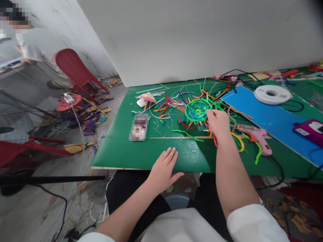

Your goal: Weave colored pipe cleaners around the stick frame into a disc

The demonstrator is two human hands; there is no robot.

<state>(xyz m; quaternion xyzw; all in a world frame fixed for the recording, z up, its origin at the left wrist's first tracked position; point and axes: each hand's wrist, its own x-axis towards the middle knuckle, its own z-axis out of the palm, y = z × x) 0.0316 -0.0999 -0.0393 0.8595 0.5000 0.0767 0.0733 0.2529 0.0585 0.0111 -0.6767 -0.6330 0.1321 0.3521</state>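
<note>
A round woven disc in green and blue (197, 111), apparently of pipe cleaners, is tilted above the pile on the green table (113, 148). My right hand (218, 121) pinches it at its right edge with closed fingers. My left hand (165, 168) lies flat at the table's front edge, fingers stretched out, holding nothing. Loose pipe cleaners in several colours surround the disc, among them a green one (188, 135). Right of my right forearm lies a pink glue gun (259, 136). Left of the pile stands a small pink-and-yellow umbrella shape (147, 97).
A blue board (267, 116) carries a white spool (272, 94) and a purple device (310, 131). A phone-sized card with a blurred picture (139, 127) lies at left. A white panel rises behind. Red chairs (75, 72), scraps and another person (32, 53) are to the left.
</note>
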